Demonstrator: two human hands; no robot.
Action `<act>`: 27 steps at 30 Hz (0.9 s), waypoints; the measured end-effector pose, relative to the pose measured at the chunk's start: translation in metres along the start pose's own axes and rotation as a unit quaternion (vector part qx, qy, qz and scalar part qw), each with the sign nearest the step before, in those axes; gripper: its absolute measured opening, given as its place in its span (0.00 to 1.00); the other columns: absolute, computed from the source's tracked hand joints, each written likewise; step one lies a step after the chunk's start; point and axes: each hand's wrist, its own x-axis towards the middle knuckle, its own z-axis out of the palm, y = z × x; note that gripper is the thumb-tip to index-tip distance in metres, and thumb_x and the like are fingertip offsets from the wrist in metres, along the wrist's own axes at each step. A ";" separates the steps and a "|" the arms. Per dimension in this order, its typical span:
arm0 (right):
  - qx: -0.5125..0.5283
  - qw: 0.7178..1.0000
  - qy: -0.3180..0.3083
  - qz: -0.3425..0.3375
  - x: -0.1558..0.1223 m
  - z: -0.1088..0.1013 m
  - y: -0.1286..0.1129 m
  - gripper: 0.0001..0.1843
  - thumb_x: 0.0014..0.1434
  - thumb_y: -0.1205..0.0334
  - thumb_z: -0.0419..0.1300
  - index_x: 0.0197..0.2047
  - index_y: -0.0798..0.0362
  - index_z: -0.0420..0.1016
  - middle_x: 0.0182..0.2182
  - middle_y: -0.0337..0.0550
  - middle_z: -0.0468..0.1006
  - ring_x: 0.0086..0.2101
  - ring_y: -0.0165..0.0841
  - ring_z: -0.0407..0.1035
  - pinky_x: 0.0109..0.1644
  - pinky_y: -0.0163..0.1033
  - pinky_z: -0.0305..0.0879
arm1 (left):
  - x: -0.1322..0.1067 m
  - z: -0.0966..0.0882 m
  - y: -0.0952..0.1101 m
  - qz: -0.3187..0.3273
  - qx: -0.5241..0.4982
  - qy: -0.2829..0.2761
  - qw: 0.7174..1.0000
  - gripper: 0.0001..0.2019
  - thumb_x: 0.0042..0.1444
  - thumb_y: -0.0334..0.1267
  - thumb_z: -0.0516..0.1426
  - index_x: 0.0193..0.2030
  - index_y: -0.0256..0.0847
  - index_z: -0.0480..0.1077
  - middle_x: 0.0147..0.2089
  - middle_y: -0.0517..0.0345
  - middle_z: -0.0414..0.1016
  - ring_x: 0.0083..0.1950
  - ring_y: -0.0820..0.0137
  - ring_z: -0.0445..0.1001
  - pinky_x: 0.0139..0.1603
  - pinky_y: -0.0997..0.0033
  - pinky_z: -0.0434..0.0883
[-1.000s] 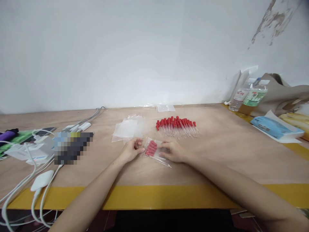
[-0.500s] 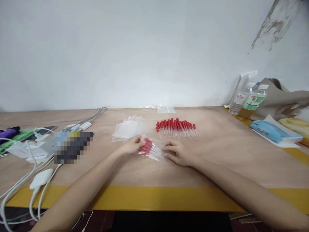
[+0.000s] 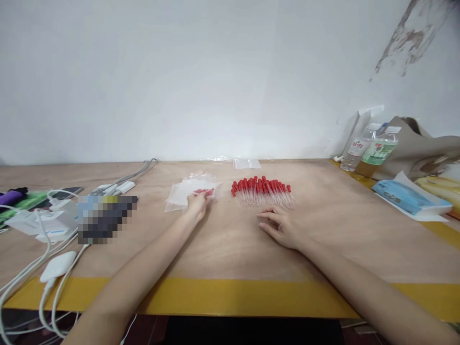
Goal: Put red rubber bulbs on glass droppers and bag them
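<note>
Once right hand (image 3: 282,230) let go, left hand (image 3: 197,205) carried bag (image 3: 204,192) away.

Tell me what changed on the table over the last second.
The left hand carried the filled bag back and left onto the pile of empty bags, still gripping it. The right hand let go of it and now lies open on the table before the row of droppers. That row, the bottles and the cables stayed put.
</note>
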 end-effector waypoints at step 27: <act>-0.026 0.998 -0.053 -0.011 -0.003 -0.006 -0.007 0.12 0.56 0.61 0.53 0.43 0.51 0.73 0.42 0.48 0.67 0.36 0.32 0.66 0.36 0.39 0.67 | 0.025 -0.104 0.044 0.375 0.617 -0.030 0.691 0.13 0.57 0.36 0.47 0.41 0.34 0.69 0.39 0.50 0.74 0.42 0.60 0.71 0.42 0.61 0.66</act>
